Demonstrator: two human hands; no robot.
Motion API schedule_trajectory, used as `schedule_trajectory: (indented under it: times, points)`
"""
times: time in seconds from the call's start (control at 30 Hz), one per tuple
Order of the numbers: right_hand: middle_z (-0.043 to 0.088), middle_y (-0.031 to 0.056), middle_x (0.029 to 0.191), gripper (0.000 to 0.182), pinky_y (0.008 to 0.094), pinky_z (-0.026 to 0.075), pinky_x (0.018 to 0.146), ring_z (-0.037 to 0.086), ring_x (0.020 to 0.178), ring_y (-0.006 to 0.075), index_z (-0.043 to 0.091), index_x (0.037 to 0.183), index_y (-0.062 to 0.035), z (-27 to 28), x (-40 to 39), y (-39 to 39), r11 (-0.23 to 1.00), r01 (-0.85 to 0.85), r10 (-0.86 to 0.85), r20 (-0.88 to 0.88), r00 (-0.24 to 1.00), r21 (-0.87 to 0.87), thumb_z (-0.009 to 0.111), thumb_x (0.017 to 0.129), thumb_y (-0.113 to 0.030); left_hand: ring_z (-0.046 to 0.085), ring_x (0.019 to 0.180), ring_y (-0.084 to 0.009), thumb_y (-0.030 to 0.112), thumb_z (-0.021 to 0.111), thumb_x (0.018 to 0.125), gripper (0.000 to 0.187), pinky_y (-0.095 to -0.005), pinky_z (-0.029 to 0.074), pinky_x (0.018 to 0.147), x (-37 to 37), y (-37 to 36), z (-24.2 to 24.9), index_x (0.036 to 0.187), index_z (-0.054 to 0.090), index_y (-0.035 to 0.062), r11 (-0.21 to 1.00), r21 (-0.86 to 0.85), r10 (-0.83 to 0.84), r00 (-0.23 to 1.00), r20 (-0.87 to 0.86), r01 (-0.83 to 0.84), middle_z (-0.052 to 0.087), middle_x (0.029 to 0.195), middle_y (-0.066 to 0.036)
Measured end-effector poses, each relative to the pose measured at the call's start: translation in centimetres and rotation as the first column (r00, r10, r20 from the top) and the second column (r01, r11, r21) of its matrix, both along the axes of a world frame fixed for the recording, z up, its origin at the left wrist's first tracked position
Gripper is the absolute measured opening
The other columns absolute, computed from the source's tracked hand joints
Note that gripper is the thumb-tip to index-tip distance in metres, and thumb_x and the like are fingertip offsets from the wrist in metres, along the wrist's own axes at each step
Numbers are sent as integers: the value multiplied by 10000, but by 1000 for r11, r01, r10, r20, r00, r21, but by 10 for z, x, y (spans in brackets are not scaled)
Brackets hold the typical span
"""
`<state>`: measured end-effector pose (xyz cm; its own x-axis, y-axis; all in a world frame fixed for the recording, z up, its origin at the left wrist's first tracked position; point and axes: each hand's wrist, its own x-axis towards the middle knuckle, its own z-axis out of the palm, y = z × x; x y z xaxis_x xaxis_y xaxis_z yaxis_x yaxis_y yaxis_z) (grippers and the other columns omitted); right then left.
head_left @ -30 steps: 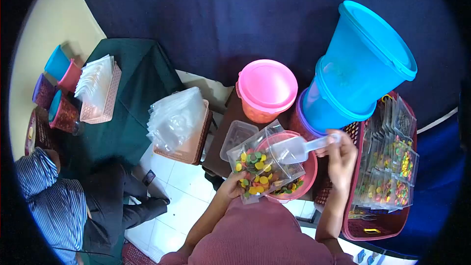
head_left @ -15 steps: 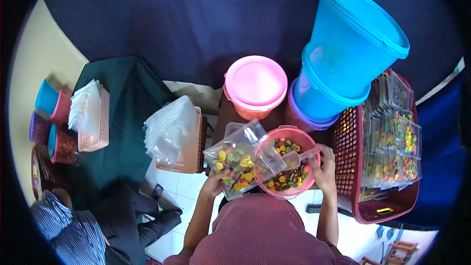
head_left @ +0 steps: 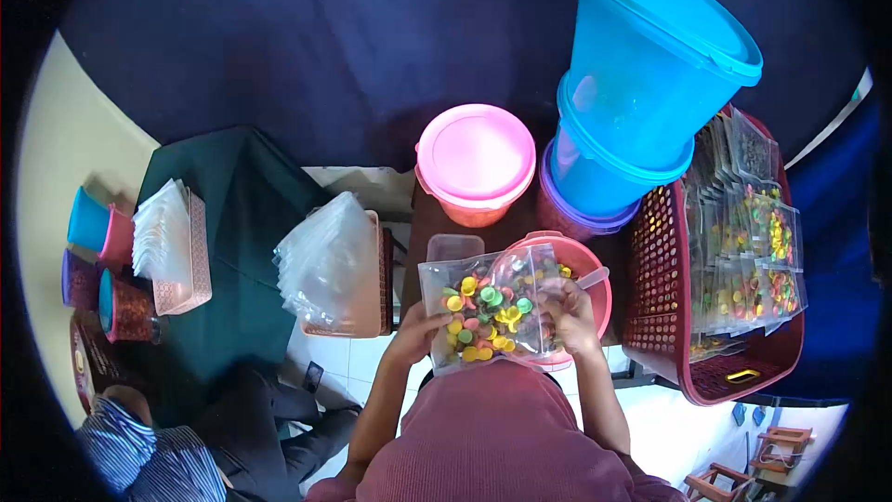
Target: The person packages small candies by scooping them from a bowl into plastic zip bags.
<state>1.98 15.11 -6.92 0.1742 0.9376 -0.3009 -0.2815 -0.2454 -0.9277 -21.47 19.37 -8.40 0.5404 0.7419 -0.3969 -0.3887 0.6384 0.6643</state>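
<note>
A clear plastic bag (head_left: 481, 327) holds small yellow, green and pink pieces with round caps. My left hand (head_left: 415, 335) is closed on its left edge. At the opposite edge, my right hand (head_left: 573, 318) has its fingers on the bag; their tips are partly hidden. Behind the bag stands an open pink tub (head_left: 602, 309), mostly covered by the bag and my right hand. Over the tub, a clear scoop (head_left: 595, 277) shows its handle, just above my right hand and apart from its fingers.
A lidded pink tub (head_left: 476, 153) and stacked blue tubs (head_left: 650, 74) stand behind. On the right, a maroon basket (head_left: 655, 288) holds several filled bags. Clear bags (head_left: 325, 256) fill a tan basket (head_left: 372, 302) on the left. A person in a striped sleeve (head_left: 153, 446) sits at lower left.
My right hand has let go of the scoop and moved left to the bag's right edge. The bag has come flatter, in front of the open pink tub.
</note>
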Motion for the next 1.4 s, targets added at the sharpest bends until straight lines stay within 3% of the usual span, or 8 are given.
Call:
schedule_trajectory:
  times: [0.3, 0.43, 0.7, 0.77, 0.93, 1.07, 1.13, 1.4]
  points:
    - [549, 80, 997, 355, 237, 473, 585, 569, 753, 149, 465, 1107, -7, -14, 33, 2, 944, -329, 326, -177, 929, 14, 555, 781, -117, 541, 906, -184, 57, 631, 690, 479, -316, 436, 806, 15, -22, -9, 1101, 399, -22, 977, 113, 188, 979, -81, -179, 533, 996, -102]
    - [523, 89, 1032, 338, 351, 527, 616, 583, 716, 180, 463, 1099, -1, -6, 32, 0, 899, -379, 331, -226, 916, -220, 536, 805, -151, 527, 930, -181, 75, 630, 690, 535, -299, 437, 801, 20, -31, -18, 1139, 348, 7, 929, 259, 302, 947, -113, -266, 503, 1040, -103]
    - [555, 45, 964, 228, 338, 535, 573, 577, 740, 153, 524, 1005, -28, -7, 40, -5, 974, -205, 155, -378, 913, -97, 514, 819, -158, 465, 1006, -215, 556, 478, 731, 700, -349, 397, 838, -1, -38, -22, 1189, 334, 47, 908, 146, 378, 919, 115, -392, 432, 1142, -107]
    - [556, 41, 960, 195, 341, 537, 580, 578, 744, 156, 537, 973, -32, -12, 39, -6, 998, -63, 48, -427, 903, -23, 507, 820, -150, 418, 1082, -248, 624, 435, 712, 789, -391, 374, 881, -7, -37, -25, 1234, 294, 49, 946, 89, 255, 887, 384, -310, 405, 1191, -121]
    - [570, 6, 926, 153, 312, 459, 746, 545, 849, 129, 564, 947, -79, -17, 21, -5, 999, 13, 9, -444, 896, 47, 508, 822, -147, 255, 1203, -327, 700, 640, 377, 1250, -515, 266, 939, 21, -38, -19, 1301, 108, 48, 956, 238, 18, 840, 542, -174, 217, 1322, -134]
    - [553, 27, 974, 172, 333, 426, 797, 522, 904, 145, 539, 986, -72, -15, -6, -5, 998, -25, -3, -426, 905, -60, 488, 832, -130, 381, 1122, -239, 498, 671, 602, 839, -475, 302, 923, 49, -48, -31, 1212, 308, 50, 956, 176, 158, 918, 365, -234, 403, 1189, -77]
    - [542, 34, 981, 199, 332, 447, 785, 527, 900, 150, 517, 1014, -49, -18, -15, -9, 999, -1, -16, -391, 920, -43, 479, 838, -132, 486, 1005, -194, 228, 599, 766, 482, -385, 438, 809, 56, -48, -45, 1165, 370, 85, 882, -32, 464, 855, 232, -471, 471, 1110, -56]
    - [517, 65, 1021, 268, 319, 446, 768, 539, 875, 191, 464, 1057, -20, 1, -19, -8, 989, -121, 79, -378, 922, -89, 515, 798, -68, 552, 864, -144, 76, 534, 800, 229, -282, 481, 738, 58, -22, 0, 1019, 465, 77, 884, -63, 468, 881, 72, -464, 525, 970, -29]
